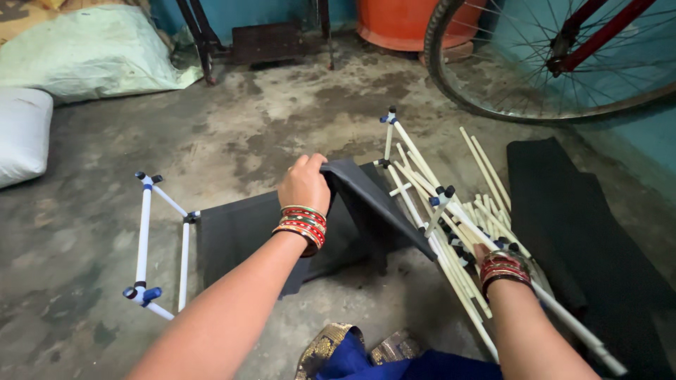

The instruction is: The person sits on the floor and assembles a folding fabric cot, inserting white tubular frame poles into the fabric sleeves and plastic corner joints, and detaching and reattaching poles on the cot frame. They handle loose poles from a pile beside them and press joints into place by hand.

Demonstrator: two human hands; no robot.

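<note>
Fabric panel: the dark grey fabric panel [243, 239] lies on the concrete floor [84, 246] in front of me, flat on its left part, its right part lifted into a fold.
My left hand: my left hand [304, 184] is closed on the raised edge of the panel, fingers curled over the top, holding it up like a tent.
Frame: white rods with blue connectors [144, 239] stand along the panel's left edge.
My right hand: my right hand [493, 255] is down among the pile of loose white rods [451, 211]; I cannot tell how far it is closed.
Beside: a second dark cloth [570, 211] lies to the right of the pile.
</note>
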